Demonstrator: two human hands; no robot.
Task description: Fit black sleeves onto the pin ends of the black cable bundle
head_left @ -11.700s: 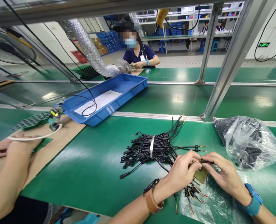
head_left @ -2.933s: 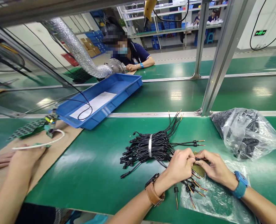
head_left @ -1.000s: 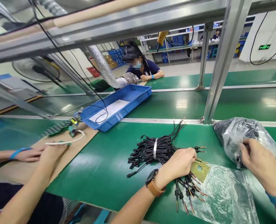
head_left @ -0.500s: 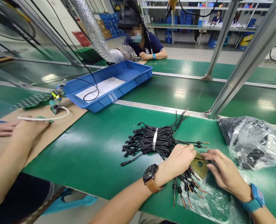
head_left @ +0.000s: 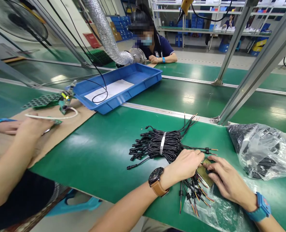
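A bundle of black cables [head_left: 154, 146], tied with a white band, lies on the green table. Its plug ends point left, and its bare coloured wire ends [head_left: 196, 196] fan out at the right and front. My left hand [head_left: 187, 163], closed, pinches one of the cables at the bundle's right side; its fingertips hide most of that cable. Close by, my right hand [head_left: 226, 177] has its thumb and fingers pressed around a small black cable sleeve [head_left: 208, 171]. Beneath the fingertips is a flat olive-coloured plate [head_left: 204, 176], partly covered by both hands.
A clear plastic bag [head_left: 220, 206] lies flat under my right hand. Another bag [head_left: 266, 151] of black parts sits at the right. A blue tray [head_left: 130, 96] with paper stands behind. At left, a co-worker's hand [head_left: 34, 125] works on cardboard; another person [head_left: 154, 48] sits opposite.
My right hand has moved left, closer to my left hand, and its fingers now lie over the olive plate. My left hand stays nearly in place. The view has shifted slightly.
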